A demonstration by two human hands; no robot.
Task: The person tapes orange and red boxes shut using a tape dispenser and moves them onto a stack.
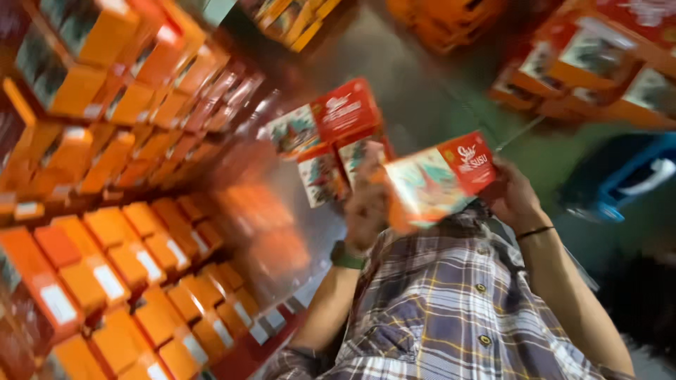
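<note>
Red-and-orange carton [438, 181] gripped by both hands' fingers, left hand [365, 211] blurred, right hand [514, 197] half hidden behind it

Carton [436, 179] in both hands: printed cardboard, glossy, smooth faces. Cartons behind it [327, 137]: same glossy card. Stacked orange boxes [127, 246]: cardboard, slight sheen, with paper-like white labels. Shirt [451, 302]: woven plaid cloth, matt, plastic-looking buttons. Wristband [345, 257]: matt, material unclear. Floor [422, 77]: smooth, dull grey.

Box [440, 179] between hands, shelves [113, 211] left
</note>
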